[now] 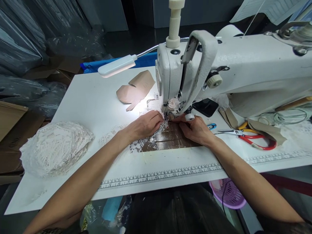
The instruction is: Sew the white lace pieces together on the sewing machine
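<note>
My left hand (149,123) presses white lace (140,144) down just left of the needle area of a white sewing machine (175,71). Its fingers are bent and closed over the lace edge. On the right of the presser foot (170,116), my right hand (193,128) reaches in with its fingertips close to the foot. Those fingertips are partly hidden by the machine, so what they hold cannot be made out. Beneath both hands lies a shiny brown taped plate (175,141). The lace trails off to the left under my left forearm.
A heap of white lace (57,148) sits at the left. Brown paper pattern pieces (136,89) lie behind, below a lamp (118,66). Red-handled scissors (255,138), a blue thread snipper (211,126) and a black phone (206,107) are at the right. A printed ruler (161,177) runs along the front edge.
</note>
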Tool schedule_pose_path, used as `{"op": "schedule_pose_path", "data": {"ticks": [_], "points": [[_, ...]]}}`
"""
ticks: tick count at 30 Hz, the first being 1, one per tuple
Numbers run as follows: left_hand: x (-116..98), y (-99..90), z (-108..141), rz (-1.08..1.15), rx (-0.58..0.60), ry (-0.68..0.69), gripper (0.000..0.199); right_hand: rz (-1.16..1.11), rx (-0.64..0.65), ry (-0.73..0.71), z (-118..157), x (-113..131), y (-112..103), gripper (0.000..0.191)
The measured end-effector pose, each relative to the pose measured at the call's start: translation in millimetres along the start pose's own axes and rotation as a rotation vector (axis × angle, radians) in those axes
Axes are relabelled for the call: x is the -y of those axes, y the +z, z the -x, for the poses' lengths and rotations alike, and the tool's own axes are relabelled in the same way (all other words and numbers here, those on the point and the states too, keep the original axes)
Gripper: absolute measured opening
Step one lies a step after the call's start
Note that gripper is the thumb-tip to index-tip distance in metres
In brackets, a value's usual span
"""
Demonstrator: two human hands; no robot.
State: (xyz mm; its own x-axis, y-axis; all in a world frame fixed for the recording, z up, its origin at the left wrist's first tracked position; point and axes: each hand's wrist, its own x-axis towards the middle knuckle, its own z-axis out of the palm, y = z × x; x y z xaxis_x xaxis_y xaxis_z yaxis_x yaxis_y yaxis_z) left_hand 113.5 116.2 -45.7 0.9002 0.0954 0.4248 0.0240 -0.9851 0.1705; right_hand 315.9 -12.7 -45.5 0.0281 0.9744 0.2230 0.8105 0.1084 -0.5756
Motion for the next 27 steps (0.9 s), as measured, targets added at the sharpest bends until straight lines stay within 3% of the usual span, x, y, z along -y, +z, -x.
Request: {"op": "schedule_pose_path", "data": {"ticks": [21,27], "points": [[-3,-1.7,0,-0.134,0.002,0.114,0.016,0.16,0.002,-0.19,8,6,14,0.034],[-14,-8.8,0,-0.119,0.006,0.05,0.018,0.22,0.023,-0.194,8,10,12,0.037]]}}
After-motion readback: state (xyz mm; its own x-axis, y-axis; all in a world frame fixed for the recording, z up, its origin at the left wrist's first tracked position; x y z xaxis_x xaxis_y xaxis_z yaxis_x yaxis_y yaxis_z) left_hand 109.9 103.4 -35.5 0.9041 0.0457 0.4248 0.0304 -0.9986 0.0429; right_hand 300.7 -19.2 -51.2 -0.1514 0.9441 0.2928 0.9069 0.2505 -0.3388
